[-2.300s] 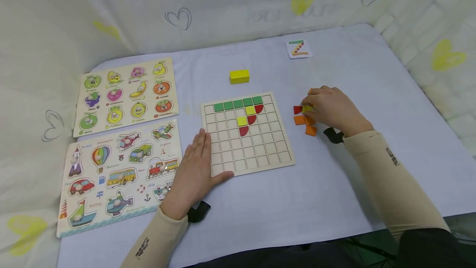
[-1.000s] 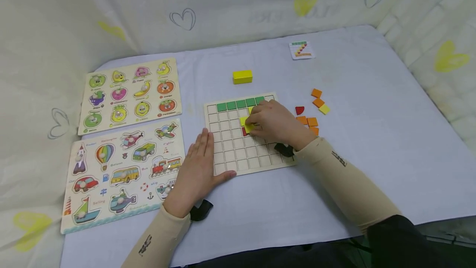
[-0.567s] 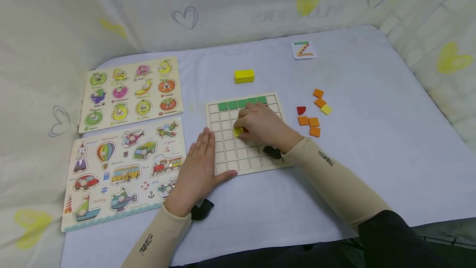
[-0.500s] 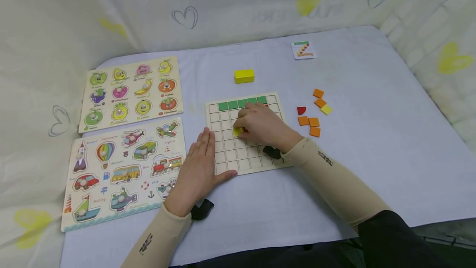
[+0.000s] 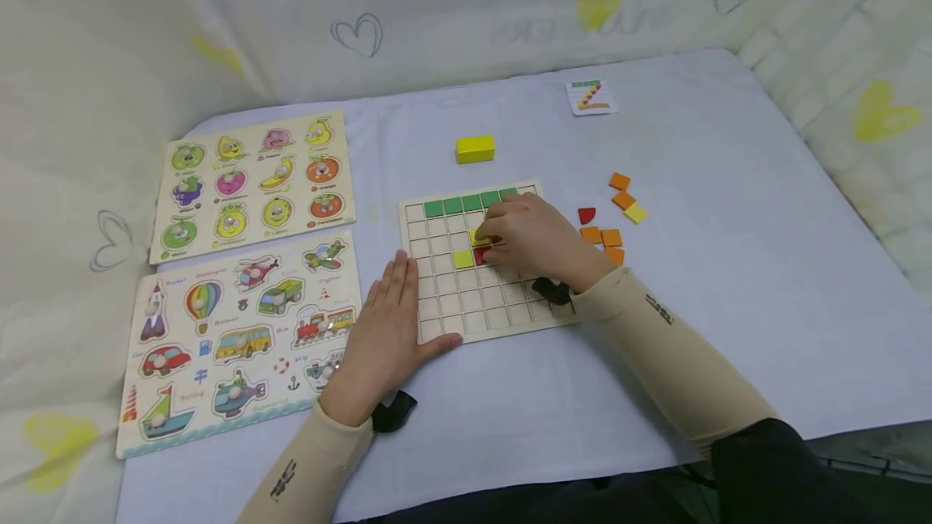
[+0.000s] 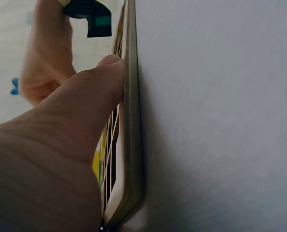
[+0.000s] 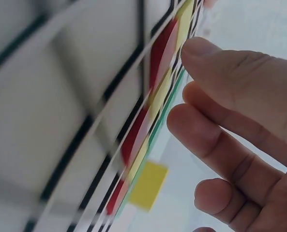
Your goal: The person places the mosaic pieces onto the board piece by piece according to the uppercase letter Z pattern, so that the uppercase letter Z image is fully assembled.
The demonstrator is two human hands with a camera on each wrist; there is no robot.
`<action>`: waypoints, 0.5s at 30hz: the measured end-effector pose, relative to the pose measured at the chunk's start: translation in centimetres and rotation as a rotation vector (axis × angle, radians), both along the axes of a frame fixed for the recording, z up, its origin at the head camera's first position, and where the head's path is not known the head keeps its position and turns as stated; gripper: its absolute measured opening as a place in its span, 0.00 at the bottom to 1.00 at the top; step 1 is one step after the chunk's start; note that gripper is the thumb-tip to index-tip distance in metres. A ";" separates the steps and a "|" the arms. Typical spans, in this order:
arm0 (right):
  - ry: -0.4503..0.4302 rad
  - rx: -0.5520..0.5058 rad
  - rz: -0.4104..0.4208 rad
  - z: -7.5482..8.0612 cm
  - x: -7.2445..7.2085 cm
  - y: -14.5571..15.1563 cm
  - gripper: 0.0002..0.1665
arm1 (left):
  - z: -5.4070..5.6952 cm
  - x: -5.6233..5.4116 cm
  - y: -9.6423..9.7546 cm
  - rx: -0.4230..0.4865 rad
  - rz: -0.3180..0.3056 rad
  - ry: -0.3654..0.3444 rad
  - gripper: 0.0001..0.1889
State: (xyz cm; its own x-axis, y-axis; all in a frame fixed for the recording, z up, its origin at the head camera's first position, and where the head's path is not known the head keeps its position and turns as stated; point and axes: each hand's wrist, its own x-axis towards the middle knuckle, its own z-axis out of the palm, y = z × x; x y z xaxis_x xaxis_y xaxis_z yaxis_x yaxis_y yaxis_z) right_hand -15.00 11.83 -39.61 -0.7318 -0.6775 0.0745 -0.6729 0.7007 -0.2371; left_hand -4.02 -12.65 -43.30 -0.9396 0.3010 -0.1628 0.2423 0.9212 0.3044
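My left hand [image 5: 384, 328] lies flat with straight fingers along the left edge of the wooden grid board [image 5: 498, 320], its thumb at the front edge. Over the board hovers my right hand [image 5: 537, 241]; in the right wrist view, its relaxed fingers [image 7: 196, 123] hold nothing and stand apart from the tiles. A yellow square tile [image 5: 463, 259] sits in a cell left of a red quarter-round tile [image 5: 480, 255]. Green square tiles [image 5: 453, 205] fill part of the top row. My right hand partly hides the diagonal of yellow and red tiles.
Right of the board lie several orange tiles [image 5: 611, 238], a red tile [image 5: 586, 216] and a yellow tile [image 5: 636, 213]. A pattern card [image 5: 591, 98] and yellow block [image 5: 475, 150] lie behind. Fruit [image 5: 251, 184] and vehicle puzzle boards [image 5: 240, 346] are at left.
My right hand took a yellow tile from the loose pieces, set it in a cell on the board, let go and drew back slightly to the right. The left hand stayed put.
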 end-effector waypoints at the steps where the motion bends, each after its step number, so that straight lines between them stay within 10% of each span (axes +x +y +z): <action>1: -0.006 -0.002 -0.015 0.0 -0.1 0.5 0.11 | 0.0 0.0 0.0 0.000 0.001 0.000 0.66; 15: -0.058 0.052 -0.264 0.5 -0.8 9.0 0.14 | 0.3 0.2 0.2 0.013 0.003 0.010 0.66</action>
